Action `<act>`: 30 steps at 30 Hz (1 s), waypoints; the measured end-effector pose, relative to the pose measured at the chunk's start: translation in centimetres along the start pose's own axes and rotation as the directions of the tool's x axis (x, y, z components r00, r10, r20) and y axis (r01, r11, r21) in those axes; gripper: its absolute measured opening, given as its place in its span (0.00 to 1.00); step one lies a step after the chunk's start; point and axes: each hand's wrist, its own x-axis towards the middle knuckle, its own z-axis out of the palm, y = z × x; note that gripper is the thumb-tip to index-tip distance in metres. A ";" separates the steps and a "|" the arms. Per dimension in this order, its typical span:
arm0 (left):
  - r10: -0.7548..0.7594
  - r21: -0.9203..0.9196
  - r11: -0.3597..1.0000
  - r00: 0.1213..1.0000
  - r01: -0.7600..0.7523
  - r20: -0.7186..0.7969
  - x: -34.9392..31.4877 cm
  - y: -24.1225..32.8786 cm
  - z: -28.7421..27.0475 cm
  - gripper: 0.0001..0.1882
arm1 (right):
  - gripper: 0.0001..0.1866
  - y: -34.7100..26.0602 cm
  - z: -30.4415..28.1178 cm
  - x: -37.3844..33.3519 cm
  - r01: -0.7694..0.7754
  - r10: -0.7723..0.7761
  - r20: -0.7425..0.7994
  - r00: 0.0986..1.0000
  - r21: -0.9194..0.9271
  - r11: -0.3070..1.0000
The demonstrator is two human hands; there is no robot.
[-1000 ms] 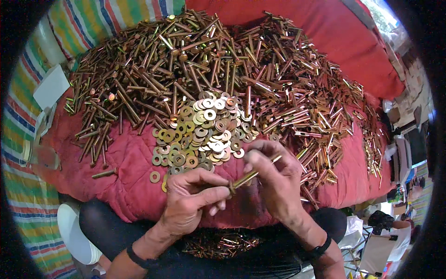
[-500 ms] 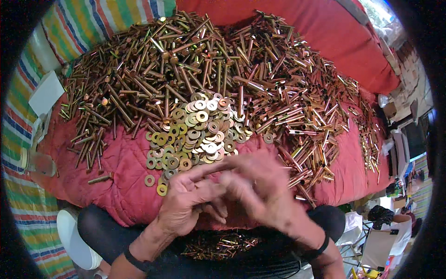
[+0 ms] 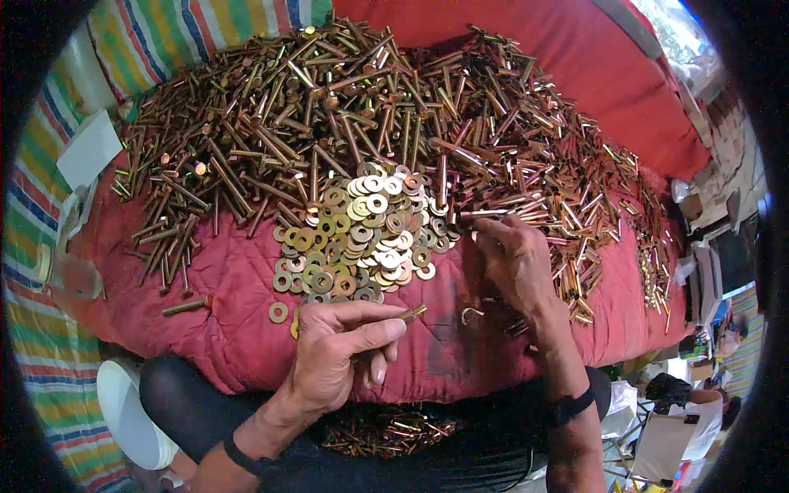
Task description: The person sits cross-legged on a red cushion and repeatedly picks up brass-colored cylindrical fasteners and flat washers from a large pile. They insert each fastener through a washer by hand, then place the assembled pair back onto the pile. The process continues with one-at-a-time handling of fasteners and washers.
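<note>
- Bolt [image 3: 417, 313]: held above the near part of the red cloth [image 3: 238, 320], its visible end pointing right and slightly far; the rest is hidden by the fingers.
- Left hand [image 3: 345, 349]: grasping that bolt between thumb and forefinger, the other fingers curled beneath; a dark band [image 3: 245, 458] circles the wrist.
- Curved metal piece [image 3: 471, 315]: small and shiny, lying on the cloth between the two hands, beside a dark patch.
- Loose washer [image 3: 278, 312]: flat on the cloth, left of the left hand.
- Loose bolt [image 3: 186, 307]: farther left, on its side, well apart from the hands.
- Right hand [image 3: 519, 267]: reaching farther than the left, fingers bent at the near edge of the tubes; one tube [image 3: 485, 214] is at the fingertips, but I cannot tell whether it is grasped.
- Washer heap [image 3: 374, 238]: overlapping rings, mid-scene, left of the right hand.
- Tube heap [image 3: 559, 177]: spread right and far, many pieces hollow.
- Bolt heap [image 3: 271, 123]: broad, left and far, behind the washers.
- Red cushion [image 3: 567, 66]: beyond the heaps, far right.
</note>
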 end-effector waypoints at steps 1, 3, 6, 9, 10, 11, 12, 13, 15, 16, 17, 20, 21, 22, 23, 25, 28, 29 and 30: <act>0.002 0.004 1.000 1.000 -0.002 -0.007 0.0 0.0 0.1 0.10 | 0.15 0.1 0.0 0.2 0.009 -0.010 -0.012 1.000 -0.026 1.000; 0.007 0.018 1.000 1.000 -0.007 -0.021 0.1 0.0 0.1 0.10 | 0.20 0.2 -0.1 0.5 -0.034 0.039 0.059 0.997 -0.080 0.996; -0.004 -0.003 1.000 1.000 0.004 -0.022 0.1 -0.2 0.2 0.11 | 0.24 0.1 -0.1 0.7 -0.017 0.028 0.060 0.998 -0.171 0.985; 0.009 0.018 1.000 1.000 -0.009 -0.015 0.2 -0.5 0.3 0.11 | 0.25 -0.2 0.2 0.8 -0.018 0.038 0.089 0.995 -0.219 0.976; 0.009 0.028 1.000 1.000 -0.008 -0.025 0.2 -0.6 0.3 0.11 | 0.25 -0.3 0.4 0.9 -0.011 0.030 0.076 0.997 -0.241 0.970; 0.007 0.038 0.999 0.999 -0.006 -0.034 0.3 -0.7 0.4 0.11 | 0.24 -0.3 0.6 0.9 -0.006 0.024 0.064 0.998 -0.263 0.965; 0.005 0.050 0.999 0.999 -0.003 -0.040 0.3 -0.8 0.4 0.11 | 0.22 -0.2 0.7 1.1 0.001 0.014 0.059 0.998 -0.256 0.967; 0.004 0.056 0.998 0.999 -0.002 -0.042 0.3 -0.8 0.5 0.11 | 0.21 0.0 0.9 1.2 0.009 0.005 0.052 0.999 -0.248 0.969; 0.005 0.065 0.998 0.999 -0.002 -0.048 0.3 -0.8 0.4 0.11 | 0.18 0.5 1.1 1.2 0.025 -0.011 0.061 0.998 -0.233 0.972; -0.001 0.061 0.998 0.999 0.004 -0.052 0.3 -0.7 0.4 0.11 | 0.17 0.7 1.2 1.1 0.031 -0.014 0.076 0.997 -0.225 0.974; -0.006 0.056 0.998 0.998 0.010 -0.057 0.3 -0.7 0.4 0.11 | 0.15 0.9 1.3 1.0 0.051 -0.036 0.073 0.997 -0.213 0.976; 0.000 0.059 0.998 0.999 0.003 -0.049 0.3 -0.5 0.3 0.11 | 0.12 0.9 1.6 0.2 0.115 -0.078 0.138 0.987 -0.286 0.951; 0.007 0.065 0.998 0.999 -0.004 -0.043 0.3 -0.4 0.3 0.11 | 0.12 0.6 1.6 -0.1 0.163 -0.144 0.094 0.985 -0.242 0.957; 0.007 0.067 0.998 0.999 -0.004 -0.045 0.2 -0.4 0.3 0.11 | 0.12 0.3 1.4 -0.5 0.193 -0.177 0.094 0.980 -0.201 0.960; 0.008 0.068 0.998 0.999 -0.005 -0.045 0.2 -0.4 0.3 0.11 | 0.12 -0.1 1.1 -0.9 0.222 -0.210 0.092 0.973 -0.160 0.962; 0.014 0.077 0.997 0.999 -0.011 -0.039 0.1 -0.3 0.2 0.11 | 0.12 -1.4 0.8 -1.6 0.249 -0.237 0.123 0.964 -0.091 0.964; 0.025 0.095 0.995 0.999 -0.021 -0.037 0.0 0.0 0.0 0.11 | 0.13 -3.3 -0.7 -2.2 0.237 -0.257 0.089 0.962 0.189 0.953; 0.022 0.101 0.995 0.999 -0.017 -0.043 0.1 0.1 -0.1 0.11 | 0.14 -4.0 -1.2 -2.3 0.009 -0.087 0.176 0.981 0.401 0.916; 0.015 0.110 0.994 0.998 -0.008 -0.059 0.1 0.3 -0.2 0.11 | 0.15 -4.5 -2.0 -2.5 -0.226 0.060 0.296 0.953 0.565 0.793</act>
